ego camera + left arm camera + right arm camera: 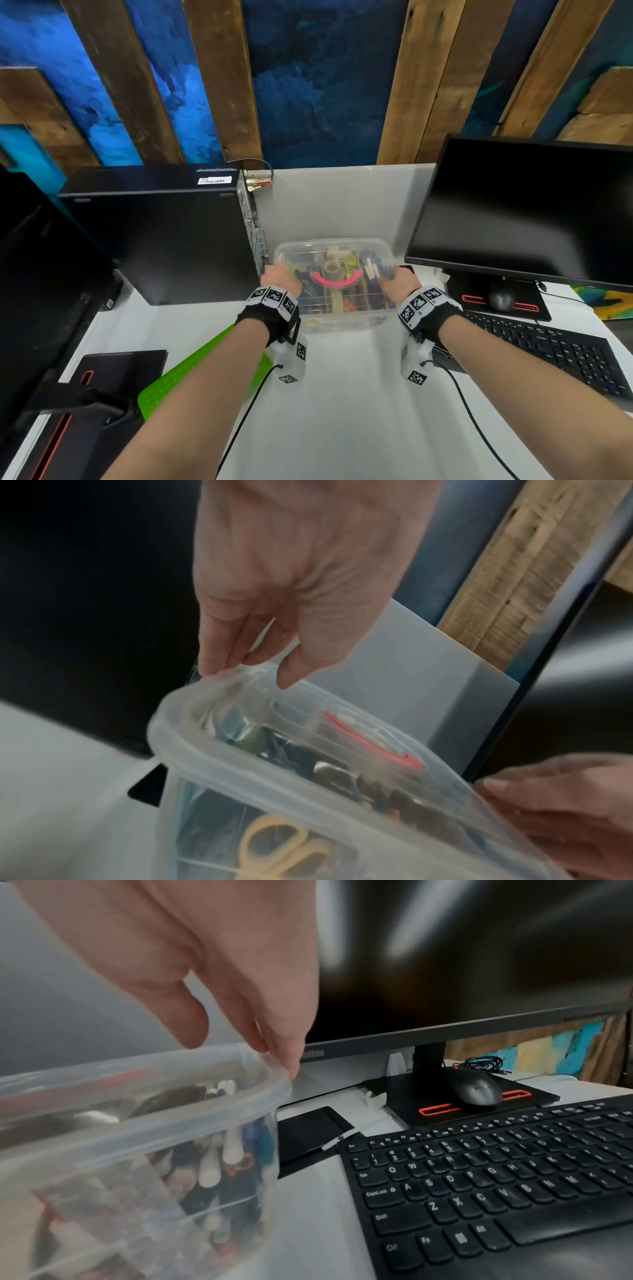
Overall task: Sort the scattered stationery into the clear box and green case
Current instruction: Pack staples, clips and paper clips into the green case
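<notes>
Two hands on the clear box (342, 318), lid on, near surface's back edge betw. PC tower (164, 236) & monitor (520, 212): left hand (280, 278) and right hand (399, 282) fingertips curl over lid rim. Green case (178, 377) at front-left.

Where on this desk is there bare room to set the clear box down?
Bare white desk lies in front of the clear box, between the green case and keyboard. It is crowded where the box sits, between the computer tower and monitor.
</notes>
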`<state>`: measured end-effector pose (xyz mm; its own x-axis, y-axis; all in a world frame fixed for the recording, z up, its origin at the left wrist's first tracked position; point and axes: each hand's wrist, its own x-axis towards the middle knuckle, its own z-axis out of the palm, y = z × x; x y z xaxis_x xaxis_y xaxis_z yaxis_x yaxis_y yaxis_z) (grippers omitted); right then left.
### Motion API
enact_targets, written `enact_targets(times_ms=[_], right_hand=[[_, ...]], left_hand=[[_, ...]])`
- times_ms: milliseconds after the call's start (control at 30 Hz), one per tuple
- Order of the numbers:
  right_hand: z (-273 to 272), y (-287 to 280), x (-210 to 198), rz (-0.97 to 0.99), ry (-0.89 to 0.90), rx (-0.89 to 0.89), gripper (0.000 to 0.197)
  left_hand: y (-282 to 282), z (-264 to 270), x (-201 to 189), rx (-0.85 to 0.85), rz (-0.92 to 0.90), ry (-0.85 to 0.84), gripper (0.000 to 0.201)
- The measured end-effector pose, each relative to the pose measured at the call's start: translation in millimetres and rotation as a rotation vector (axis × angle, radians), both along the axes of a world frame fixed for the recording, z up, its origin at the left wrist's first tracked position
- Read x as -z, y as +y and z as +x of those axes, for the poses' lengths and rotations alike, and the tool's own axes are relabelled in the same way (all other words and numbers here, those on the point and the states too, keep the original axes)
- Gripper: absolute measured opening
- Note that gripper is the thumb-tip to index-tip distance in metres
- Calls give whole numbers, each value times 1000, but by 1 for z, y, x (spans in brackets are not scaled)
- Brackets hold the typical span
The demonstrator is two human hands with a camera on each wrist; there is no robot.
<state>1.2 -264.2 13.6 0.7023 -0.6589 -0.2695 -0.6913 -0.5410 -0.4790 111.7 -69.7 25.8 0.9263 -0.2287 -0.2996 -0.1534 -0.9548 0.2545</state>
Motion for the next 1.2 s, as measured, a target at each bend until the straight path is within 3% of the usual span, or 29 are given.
enact_targets(times_ms=[133,267,367,567,700,767,900,967,1100,1200], right_hand=[[2,3,2,15,10,12,39],[3,-2,-2,104,-37,47,38],[1,-2,-2,129,-40,36,49],[-3,5,-3,-7,83,-97,54],[-2,4,-4,-135,149,-276,69],[1,10,-4,-201,155,-410,75],[27,17,-4,-249,146,-559,61],[48,13,-7,-241,157,-575,58],[90,8,-21,-259,206,-654,54],[116,9,-26,-201,267,-680,46]], left_hand=[[3,-3,7,-31,-53,-1,42],[6,-1,8,-51,-70,20,42],[6,-3,5,-42,-65,23,41],[6,-3,-1,127,52,-41,34],[-10,-3,-4,290,228,-136,67],[-22,-3,-1,425,200,-164,86],[-31,9,0,483,204,-69,108],[-32,15,-5,506,199,-63,106],[-33,20,-9,508,164,-163,78],[-29,21,-2,471,131,-210,78]])
